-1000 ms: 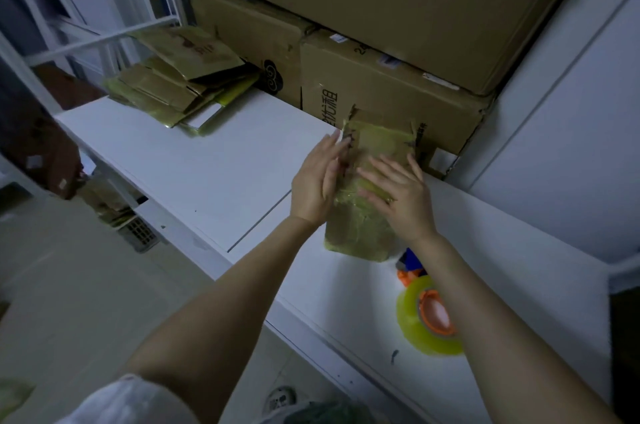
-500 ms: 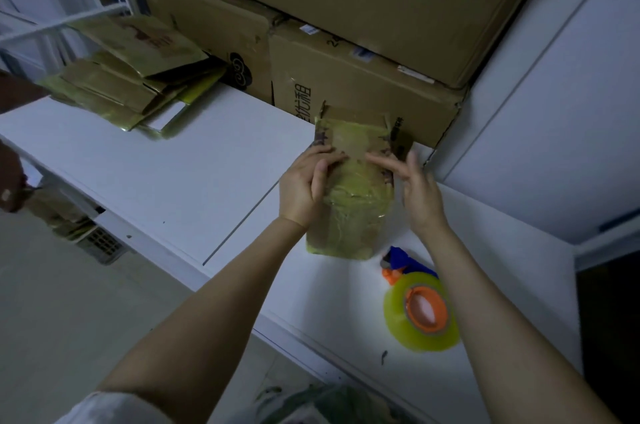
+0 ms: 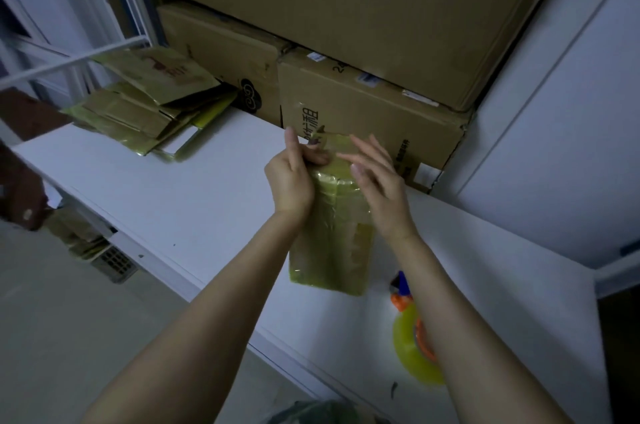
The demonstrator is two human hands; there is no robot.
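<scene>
Looks like a tape-and-seal job to me. The flat yellow-green packet wrapped in shiny clear tape (image 3: 332, 250) sits on the white tabletop (image 3: 173, 202), its far end just in front of the brown cardboard boxes (image 3: 363, 112) stacked at the back. I can't tell if that far end is lifted off the surface or lying flat.

The left hand (image 3: 292, 177) has its fingers curled round the top left corner of the packet, thumb sticking up. The right hand (image 3: 379, 195) is spread open with straight fingers over the top right part, holding nothing. It's either on the tape or just above it, hard to say.

My guess is the top flap is getting pressed down. If so:
- let the left hand pin that corner so the packet can't slide
- press with flat fingers from the middle out to the edge so no bubbles or creases get trapped
- leave the near end planted on the table for support

The yellowish clear tape roll with an orange core (image 3: 412, 351) and a small blue and orange tool (image 3: 401, 292) are near the right forearm. A pile of flat gold-green cartons (image 3: 145, 112) sits well off to the left.
</scene>
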